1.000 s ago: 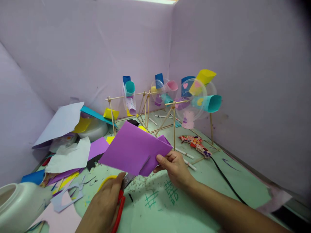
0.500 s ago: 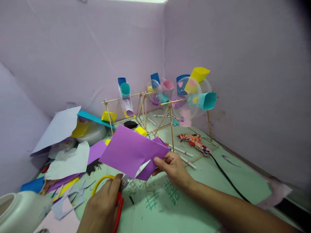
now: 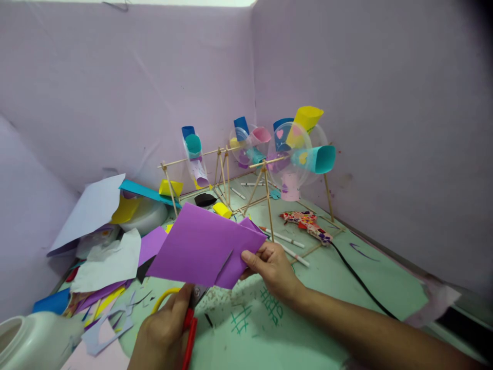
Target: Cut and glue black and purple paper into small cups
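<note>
In the head view, my left hand (image 3: 165, 324) is closed around scissors (image 3: 189, 321) with one yellow and one red handle. Their blades point up and away, partly hidden at the lower edge of a purple sheet of paper (image 3: 196, 241). My right hand (image 3: 271, 267) pinches this sheet at its right side, thumb on top. A slit runs from the sheet's lower edge toward its middle, left of my right thumb. Behind the sheet stand stick frames carrying clear plastic wheels (image 3: 290, 154) with coloured paper tubes (image 3: 325, 159).
Paper scraps (image 3: 111, 262) are piled at the left, beside a white jar (image 3: 38, 339). A patterned glue gun (image 3: 308, 226) with a black cord lies at the right. White sticks (image 3: 290, 252) rest behind my right hand on the green table (image 3: 300, 339). Walls enclose the back and right.
The scissors have drawn back slightly from the slit, which looks narrower. The purple sheet's left corner has shifted left and down. My right hand keeps its hold.
</note>
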Demonstrator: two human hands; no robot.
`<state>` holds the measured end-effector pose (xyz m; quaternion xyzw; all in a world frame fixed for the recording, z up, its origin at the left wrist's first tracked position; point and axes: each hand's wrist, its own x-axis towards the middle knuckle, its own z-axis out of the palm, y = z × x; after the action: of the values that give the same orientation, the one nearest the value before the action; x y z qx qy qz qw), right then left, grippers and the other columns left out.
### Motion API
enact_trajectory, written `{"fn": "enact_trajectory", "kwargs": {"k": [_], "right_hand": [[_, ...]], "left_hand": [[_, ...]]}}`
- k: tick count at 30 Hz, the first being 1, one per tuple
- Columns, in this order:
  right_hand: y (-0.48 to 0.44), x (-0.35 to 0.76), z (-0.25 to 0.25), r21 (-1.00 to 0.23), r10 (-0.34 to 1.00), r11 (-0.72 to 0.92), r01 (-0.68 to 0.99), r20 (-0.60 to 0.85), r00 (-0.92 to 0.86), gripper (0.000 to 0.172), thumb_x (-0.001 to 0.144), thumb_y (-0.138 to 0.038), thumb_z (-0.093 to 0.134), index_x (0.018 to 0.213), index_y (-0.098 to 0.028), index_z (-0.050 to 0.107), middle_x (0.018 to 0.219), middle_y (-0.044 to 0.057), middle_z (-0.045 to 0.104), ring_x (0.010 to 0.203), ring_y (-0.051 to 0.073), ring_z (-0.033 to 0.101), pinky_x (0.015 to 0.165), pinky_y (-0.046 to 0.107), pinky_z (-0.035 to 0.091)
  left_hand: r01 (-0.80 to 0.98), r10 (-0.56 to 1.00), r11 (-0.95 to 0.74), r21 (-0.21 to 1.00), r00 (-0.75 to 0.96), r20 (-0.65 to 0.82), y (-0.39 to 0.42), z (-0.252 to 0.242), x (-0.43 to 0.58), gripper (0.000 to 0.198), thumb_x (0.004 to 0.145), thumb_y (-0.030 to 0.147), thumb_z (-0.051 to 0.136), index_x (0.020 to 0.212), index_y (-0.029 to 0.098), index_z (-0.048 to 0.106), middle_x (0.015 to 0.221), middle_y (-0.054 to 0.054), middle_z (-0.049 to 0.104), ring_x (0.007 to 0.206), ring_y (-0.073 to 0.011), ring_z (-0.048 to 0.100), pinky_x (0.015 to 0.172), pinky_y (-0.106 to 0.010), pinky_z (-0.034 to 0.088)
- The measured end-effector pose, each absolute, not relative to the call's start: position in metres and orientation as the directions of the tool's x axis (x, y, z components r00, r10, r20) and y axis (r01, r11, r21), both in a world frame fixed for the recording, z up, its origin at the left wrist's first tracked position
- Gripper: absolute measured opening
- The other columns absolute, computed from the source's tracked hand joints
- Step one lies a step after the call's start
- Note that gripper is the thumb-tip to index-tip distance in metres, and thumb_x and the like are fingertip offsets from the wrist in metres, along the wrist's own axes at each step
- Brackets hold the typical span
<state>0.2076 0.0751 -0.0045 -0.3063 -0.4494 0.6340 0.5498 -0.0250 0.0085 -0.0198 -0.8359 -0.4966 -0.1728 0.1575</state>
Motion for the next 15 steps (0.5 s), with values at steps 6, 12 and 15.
{"fn": "enact_trajectory", "kwargs": {"k": [6, 12, 15], "right_hand": [[0.073, 0.207, -0.002, -0.911, 0.973, 0.016, -0.413, 0.110, -0.204, 0.029, 0.065, -0.040, 0.071, 0.068, -0.012, 0.063, 0.054, 0.001, 0.066, 0.049, 0.014, 0.064, 0.049, 0.024, 0.055], [0.069, 0.206, -0.003, -0.907, 0.967, 0.018, -0.421, 0.122, -0.222, 0.027, 0.067, -0.038, 0.070, 0.065, -0.011, 0.064, 0.054, 0.002, 0.067, 0.049, 0.014, 0.064, 0.050, 0.024, 0.055], [0.069, 0.205, -0.003, -0.901, 0.967, -0.003, -0.433, 0.109, -0.232, 0.027, 0.066, -0.038, 0.070, 0.062, -0.012, 0.063, 0.053, 0.001, 0.067, 0.047, 0.013, 0.064, 0.049, 0.023, 0.055]], "left_hand": [[0.916, 0.827, -0.402, 0.015, 0.356, 0.435, 0.007, -0.009, -0.006, 0.035, 0.083, 0.017, 0.039, 0.118, 0.017, 0.046, 0.097, -0.012, 0.066, 0.090, -0.0229, 0.064, 0.074, -0.032, 0.054], [0.951, 0.856, -0.309, 0.011, 0.273, 0.439, 0.011, -0.001, 0.008, 0.032, 0.086, 0.016, 0.031, 0.111, 0.023, 0.050, 0.086, -0.007, 0.066, 0.080, -0.0232, 0.064, 0.068, -0.036, 0.052], [0.930, 0.791, -0.305, -0.207, 0.368, 0.489, 0.012, -0.006, -0.003, 0.032, 0.082, 0.009, 0.033, 0.108, 0.021, 0.048, 0.078, -0.006, 0.066, 0.066, -0.0206, 0.065, 0.050, -0.027, 0.048]]}}
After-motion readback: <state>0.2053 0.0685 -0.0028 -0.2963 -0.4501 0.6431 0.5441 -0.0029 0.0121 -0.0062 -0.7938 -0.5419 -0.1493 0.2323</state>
